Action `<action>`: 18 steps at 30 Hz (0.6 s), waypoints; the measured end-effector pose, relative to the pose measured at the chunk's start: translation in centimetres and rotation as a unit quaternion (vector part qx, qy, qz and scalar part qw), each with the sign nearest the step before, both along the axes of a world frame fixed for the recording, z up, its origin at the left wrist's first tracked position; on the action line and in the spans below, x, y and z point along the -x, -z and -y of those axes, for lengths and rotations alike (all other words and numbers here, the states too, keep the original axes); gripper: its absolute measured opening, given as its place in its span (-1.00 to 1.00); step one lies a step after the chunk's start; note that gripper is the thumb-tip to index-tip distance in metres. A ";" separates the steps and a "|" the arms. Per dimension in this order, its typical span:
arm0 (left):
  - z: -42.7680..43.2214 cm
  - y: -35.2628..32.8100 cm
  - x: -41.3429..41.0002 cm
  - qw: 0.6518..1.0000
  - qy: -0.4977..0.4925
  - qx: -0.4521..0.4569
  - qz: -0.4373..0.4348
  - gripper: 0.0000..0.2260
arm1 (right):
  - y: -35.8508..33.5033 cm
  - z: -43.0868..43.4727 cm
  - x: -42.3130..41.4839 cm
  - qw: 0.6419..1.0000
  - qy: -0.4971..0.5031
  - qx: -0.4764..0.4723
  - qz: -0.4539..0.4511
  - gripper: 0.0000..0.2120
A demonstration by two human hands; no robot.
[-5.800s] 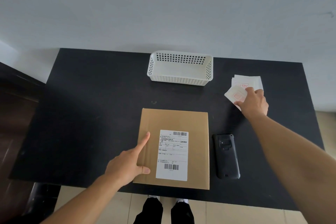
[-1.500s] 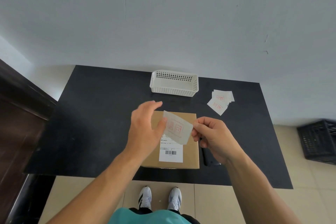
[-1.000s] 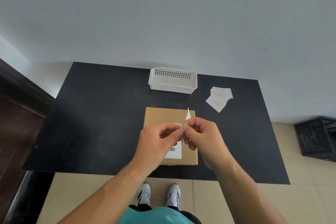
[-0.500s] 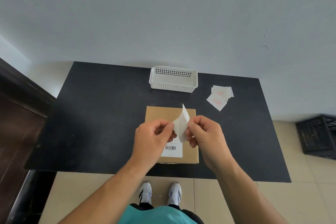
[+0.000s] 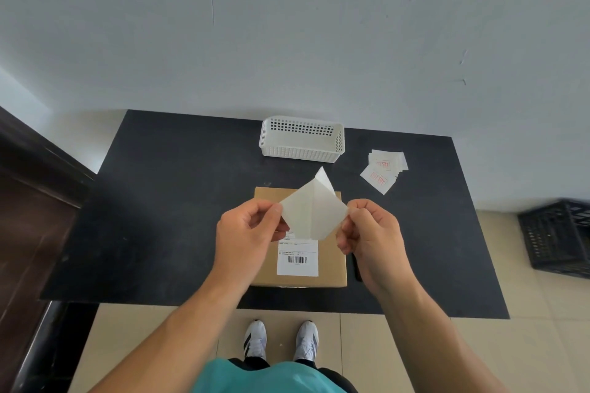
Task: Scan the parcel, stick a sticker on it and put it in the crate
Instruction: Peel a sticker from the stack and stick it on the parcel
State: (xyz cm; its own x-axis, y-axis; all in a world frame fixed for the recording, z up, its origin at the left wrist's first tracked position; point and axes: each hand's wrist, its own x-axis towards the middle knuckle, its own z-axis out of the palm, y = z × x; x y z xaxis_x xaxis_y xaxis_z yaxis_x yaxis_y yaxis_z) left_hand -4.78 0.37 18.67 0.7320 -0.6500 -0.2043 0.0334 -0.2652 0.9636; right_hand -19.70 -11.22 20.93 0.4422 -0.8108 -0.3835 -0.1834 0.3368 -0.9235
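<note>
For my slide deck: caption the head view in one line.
Both hands, left and right, peel a sticker above the parcel on the table.

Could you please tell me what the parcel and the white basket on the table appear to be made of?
The parcel looks like matte brown cardboard, with folded edges and a paper label. The white basket seems moulded plastic, judging by its regular perforated walls.

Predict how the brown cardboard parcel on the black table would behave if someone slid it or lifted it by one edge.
The parcel is flat and low, so it would probably slide rather than tip. Its crisp edges suggest stiff cardboard that should hold its shape when lifted by one side. Weight cannot be judged from the picture. Both hands are busy with the sticker.
</note>
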 end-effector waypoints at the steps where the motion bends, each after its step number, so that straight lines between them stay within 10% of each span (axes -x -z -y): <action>1: 0.0 -0.1 0.0 1.000 -0.009 0.005 -0.001 -0.83 | 0.1 0.1 0.1 1.000 0.005 0.001 0.000 -0.67; 18: -0.6 -0.2 -0.2 0.997 -0.079 0.005 -0.003 -0.84 | 1.3 2.2 1.5 0.995 0.092 -0.014 0.035 -0.74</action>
